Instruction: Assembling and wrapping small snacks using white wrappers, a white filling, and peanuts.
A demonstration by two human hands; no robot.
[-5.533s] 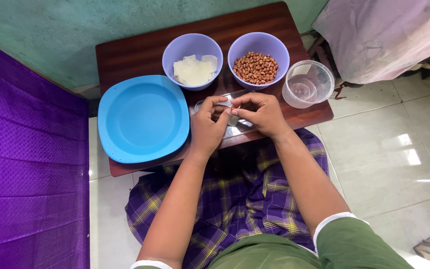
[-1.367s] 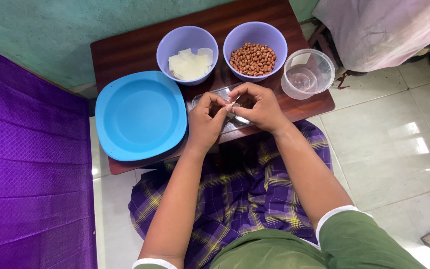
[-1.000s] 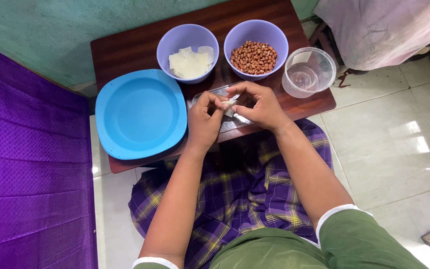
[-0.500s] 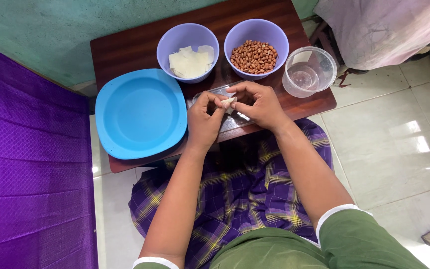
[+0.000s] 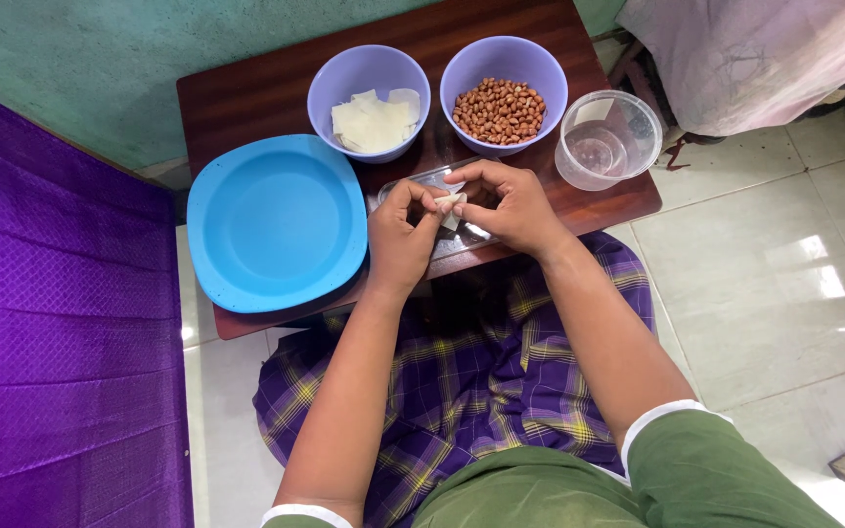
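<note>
Blue plate (image 5: 276,223): bare, at my left.
Left hand (image 5: 398,240): fingertips pinching one edge of the wrapper.
Wrapper (image 5: 450,207): small pale piece pinched between both hands over the clear lid (image 5: 413,188); likely thin, soft, tearable (grip edges lightly).
Right hand (image 5: 506,203): fingers curled, pinching the other edge.
Peanut bowl (image 5: 504,83): beyond.

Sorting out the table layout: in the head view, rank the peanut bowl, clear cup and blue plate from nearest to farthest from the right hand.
From the right hand:
1. Peanut bowl, just beyond it.
2. Clear cup, to its right.
3. Blue plate, far left.
</note>
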